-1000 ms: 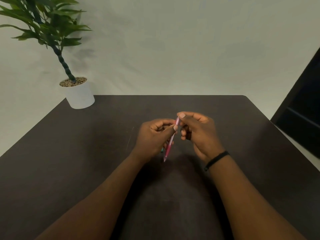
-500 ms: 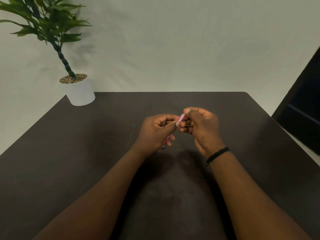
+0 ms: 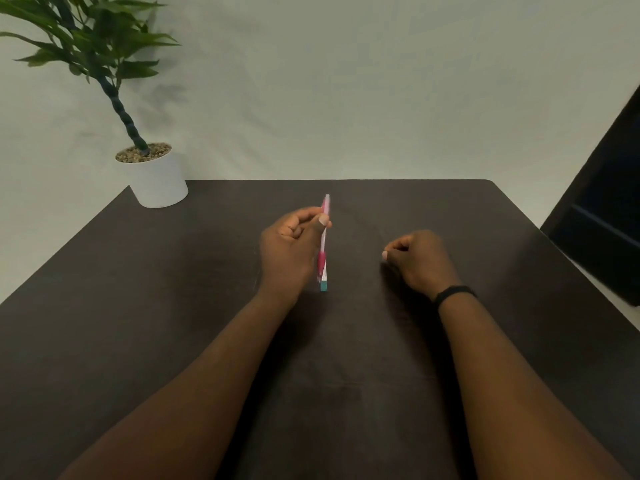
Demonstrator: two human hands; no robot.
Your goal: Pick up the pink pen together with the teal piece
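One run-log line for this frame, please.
left hand: holds pink pen upright | right hand: curled, holding nothing, apart from pen | surface: dark table | background: potted plant at far left corner

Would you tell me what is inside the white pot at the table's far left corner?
The white pot holds brownish pebbles and a green plant stem rising from them. Whatever lies beneath the pebbles is covered.
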